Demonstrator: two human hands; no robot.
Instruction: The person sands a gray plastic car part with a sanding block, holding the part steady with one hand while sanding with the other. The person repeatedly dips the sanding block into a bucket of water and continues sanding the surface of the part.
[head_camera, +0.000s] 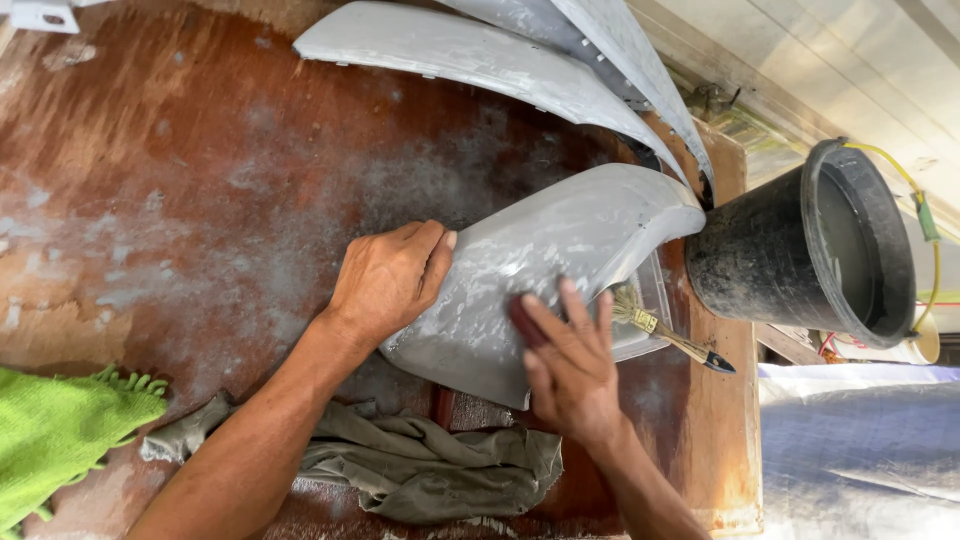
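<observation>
A grey, wet, curved body panel (560, 250) lies on the brown wooden table (180, 170). My left hand (388, 280) grips the panel's left edge, fingers curled over it. My right hand (570, 365) presses flat on the panel's lower part, with a small dark red pad (522, 322) under its fingers.
Two more grey curved panels (470, 55) lie at the back. A black bucket (810, 245) with water stands at the table's right edge. A small paintbrush (670, 335) rests in a clear tray (655, 300). A grey rag (420, 465) and a green cloth (50, 430) lie in front.
</observation>
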